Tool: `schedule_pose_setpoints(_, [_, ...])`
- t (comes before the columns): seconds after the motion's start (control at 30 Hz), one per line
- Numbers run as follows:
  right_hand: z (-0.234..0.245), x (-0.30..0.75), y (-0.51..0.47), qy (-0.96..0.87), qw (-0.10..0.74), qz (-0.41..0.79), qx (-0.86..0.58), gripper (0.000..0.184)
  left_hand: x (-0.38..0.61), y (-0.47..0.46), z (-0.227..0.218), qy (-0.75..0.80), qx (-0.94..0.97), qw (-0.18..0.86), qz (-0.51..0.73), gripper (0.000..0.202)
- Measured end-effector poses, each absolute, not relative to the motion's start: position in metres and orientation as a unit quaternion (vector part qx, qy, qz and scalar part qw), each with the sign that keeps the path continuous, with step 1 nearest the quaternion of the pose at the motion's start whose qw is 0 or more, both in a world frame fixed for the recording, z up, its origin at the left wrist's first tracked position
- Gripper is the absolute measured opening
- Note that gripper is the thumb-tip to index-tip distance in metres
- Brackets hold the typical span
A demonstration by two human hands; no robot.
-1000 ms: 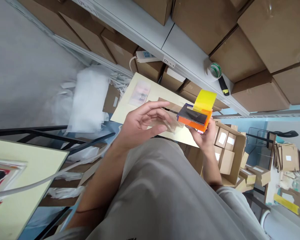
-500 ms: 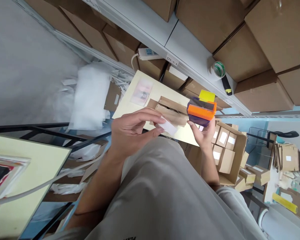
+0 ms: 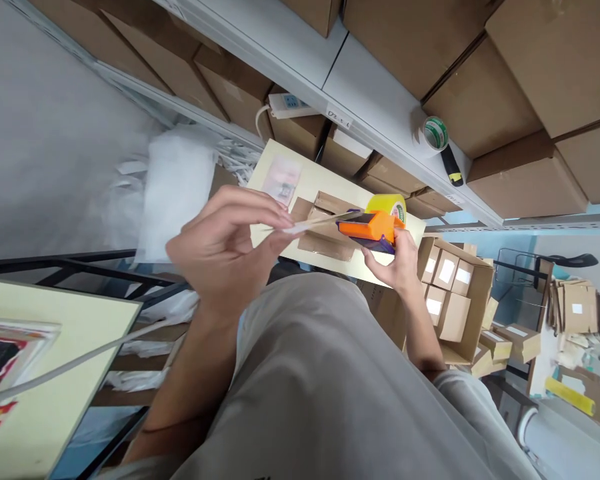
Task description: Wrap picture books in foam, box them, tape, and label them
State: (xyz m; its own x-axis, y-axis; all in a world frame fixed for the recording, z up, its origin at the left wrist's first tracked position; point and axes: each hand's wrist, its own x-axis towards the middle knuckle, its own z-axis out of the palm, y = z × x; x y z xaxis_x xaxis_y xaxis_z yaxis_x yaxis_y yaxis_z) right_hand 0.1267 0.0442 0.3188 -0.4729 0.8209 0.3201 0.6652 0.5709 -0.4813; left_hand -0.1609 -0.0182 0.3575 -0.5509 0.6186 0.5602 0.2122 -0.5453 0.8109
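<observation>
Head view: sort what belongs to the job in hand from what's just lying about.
Seemingly in use:
- orange tape dispenser
- yellow tape roll
- thin pale strip
- cardboard box on the table

Apparently lying about:
- green-cored tape roll
- black-and-yellow tool
- power strip

Your tape dispenser (image 3: 377, 225) has a smooth orange plastic body; the yellow tape (image 3: 381, 202) on it is glossy film. The slip (image 3: 300, 227) you hold appears thin and paper-like (blur hides its finish). The carton (image 3: 330, 233) is matt brown cardboard, and your worktop (image 3: 313, 175) has a smooth, pale facing. Your garment (image 3: 320, 367) is matt grey cloth, softly creased. The shelf (image 3: 375, 87) looks like smooth, grey-painted metal; the cutter (image 3: 449, 162) shows black plastic. The white sheeting (image 3: 177, 193) is translucent, plastic-like film, wrinkled at its edges.
</observation>
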Motion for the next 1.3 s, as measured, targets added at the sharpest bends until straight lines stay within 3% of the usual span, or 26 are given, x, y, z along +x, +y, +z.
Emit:
schedule_pose_setpoints(0.27, [0.291,0.124,0.057,-0.779,0.003,0.355,-0.516,0.064,-0.175,0.015,0.244,0.574,0.243,0.388,0.679,0.032])
schedule_pose_setpoints(0.47, [0.320,0.144,0.099,-0.722,-0.190,0.486,-0.455,0.071,-0.184,0.008,0.197,0.645,0.061,0.455,0.611,0.023])
schedule_pose_setpoints(0.67, [0.336,0.140,0.161,-0.730,-0.181,0.478,-0.453,0.074,-0.185,0.017,0.172,0.635,0.003,0.472,0.612,0.026])
schedule_pose_setpoints(1.03, [0.277,0.120,0.205,-0.631,-0.246,0.593,-0.435,0.078,-0.190,0.029,0.132,0.645,-0.031,0.480,0.594,0.023])
schedule_pose_setpoints(1.3, [0.264,0.118,0.198,-0.645,-0.256,0.580,-0.427,0.072,-0.191,0.028,0.111,0.660,-0.054,0.500,0.558,0.021])
